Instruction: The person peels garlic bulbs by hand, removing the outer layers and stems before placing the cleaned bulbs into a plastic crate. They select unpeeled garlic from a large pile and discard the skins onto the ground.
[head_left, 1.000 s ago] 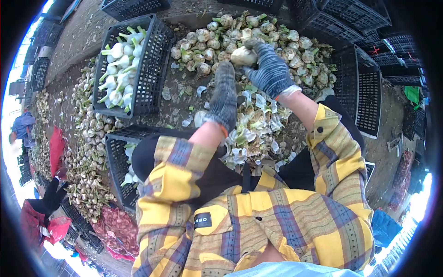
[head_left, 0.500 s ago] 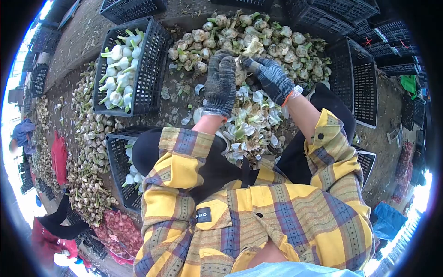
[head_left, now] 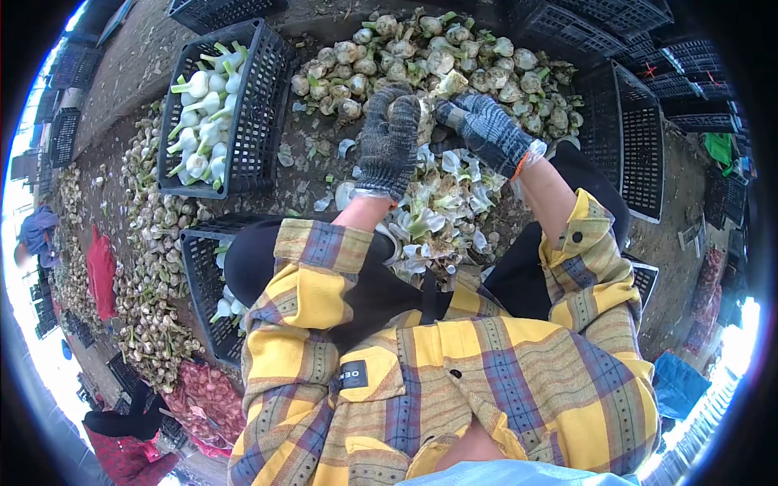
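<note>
My left hand (head_left: 387,146), in a grey knitted glove, is closed around a garlic bulb (head_left: 395,104), mostly hidden by the fingers. Close on its right, my right hand (head_left: 486,134), gloved alike, has its fingers curled together; what they pinch is hidden. Pale garlic (head_left: 426,120) shows in the narrow gap between the hands. Just beyond them lies a heap of untrimmed garlic bulbs (head_left: 486,61) with dirty skins. Below the hands, between my legs, is a pile of peeled-off garlic skins (head_left: 442,202).
A black crate (head_left: 271,121) of clean white garlic stands at the left, with another crate (head_left: 203,283) by my knee. More garlic (head_left: 158,267) covers the ground further left, near a red net bag (head_left: 207,405). Black crates (head_left: 640,146) stand on the right. Another person (head_left: 40,235) is at far left.
My hands have drawn slightly apart, the right one shifting a little right and down. The view has tilted slightly. A person's red-clad part at the lower left has moved.
</note>
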`<act>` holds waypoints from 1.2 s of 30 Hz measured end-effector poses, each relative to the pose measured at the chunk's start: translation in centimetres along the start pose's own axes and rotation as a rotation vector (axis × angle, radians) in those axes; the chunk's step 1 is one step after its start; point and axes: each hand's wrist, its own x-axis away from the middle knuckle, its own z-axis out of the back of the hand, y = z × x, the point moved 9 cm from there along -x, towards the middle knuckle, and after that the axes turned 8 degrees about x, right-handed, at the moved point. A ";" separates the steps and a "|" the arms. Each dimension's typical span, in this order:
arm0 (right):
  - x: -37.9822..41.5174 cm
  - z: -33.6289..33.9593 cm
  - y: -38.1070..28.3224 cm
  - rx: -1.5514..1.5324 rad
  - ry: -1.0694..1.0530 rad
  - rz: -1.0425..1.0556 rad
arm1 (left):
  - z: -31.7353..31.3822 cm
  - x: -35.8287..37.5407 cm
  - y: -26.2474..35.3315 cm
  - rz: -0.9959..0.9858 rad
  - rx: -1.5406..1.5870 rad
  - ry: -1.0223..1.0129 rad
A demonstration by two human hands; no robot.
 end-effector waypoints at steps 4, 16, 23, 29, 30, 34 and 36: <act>0.8 0.1 -1.4 0.177 0.002 -0.010 | 0.1 0.1 -0.3 0.012 0.041 0.036; -0.2 1.5 -0.6 0.567 0.361 0.174 | -2.5 2.7 -5.0 1.090 0.673 -0.012; -0.1 2.5 -0.2 0.364 0.394 0.150 | -1.8 1.3 -3.6 0.502 0.412 0.008; 0.5 2.3 -1.1 0.382 0.408 0.195 | -3.8 4.1 -5.8 1.171 0.835 -0.013; 0.4 2.4 -0.8 0.382 0.410 0.193 | -2.8 3.0 -6.2 0.932 0.630 -0.020; -0.2 2.6 0.4 0.396 0.386 0.164 | -2.8 2.8 -6.4 0.950 0.704 -0.009; -0.1 2.6 0.1 0.442 0.396 0.203 | -3.7 3.5 -5.4 1.084 0.967 0.020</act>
